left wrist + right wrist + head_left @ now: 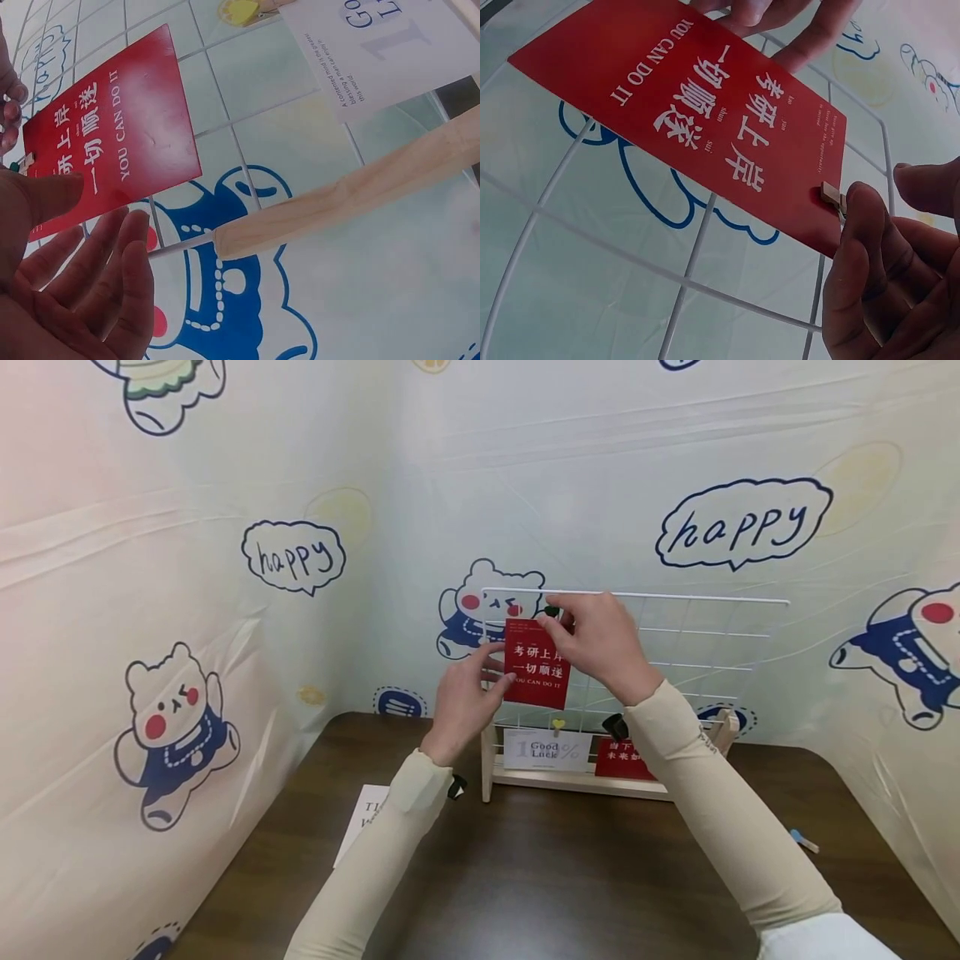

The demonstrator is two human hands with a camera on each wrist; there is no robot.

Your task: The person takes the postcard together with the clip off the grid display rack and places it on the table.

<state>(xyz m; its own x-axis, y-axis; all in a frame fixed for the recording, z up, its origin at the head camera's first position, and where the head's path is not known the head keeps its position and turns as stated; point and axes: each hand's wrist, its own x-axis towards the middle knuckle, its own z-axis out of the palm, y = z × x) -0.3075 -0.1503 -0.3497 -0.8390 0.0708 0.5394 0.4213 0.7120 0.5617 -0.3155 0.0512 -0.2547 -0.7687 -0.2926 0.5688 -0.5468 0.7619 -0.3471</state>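
Note:
A red card (536, 689) with white lettering hangs tilted against the upper left of a white wire grid (742, 668). My left hand (462, 697) holds its left edge, thumb in front and fingers behind. At the card's top, a small wooden clothespin (829, 193) with a green ornament (552, 611) grips it. My right hand (606, 639) is beside this clothespin, thumb and index finger parted; in the right wrist view a fingertip overlaps the clip. Below hang a white "Good Luck" card (525, 752) under a yellow-heart clothespin (558, 725), and another red card (618, 764), partly hidden by my right arm.
A wooden stand (570, 781) carries the grid on the dark brown table (510, 868). To the left lies a white card (360, 814), partly covered by my left sleeve. A blue-tipped clothespin (805, 841) is at the right. Printed sheeting (525, 485) surrounds the table.

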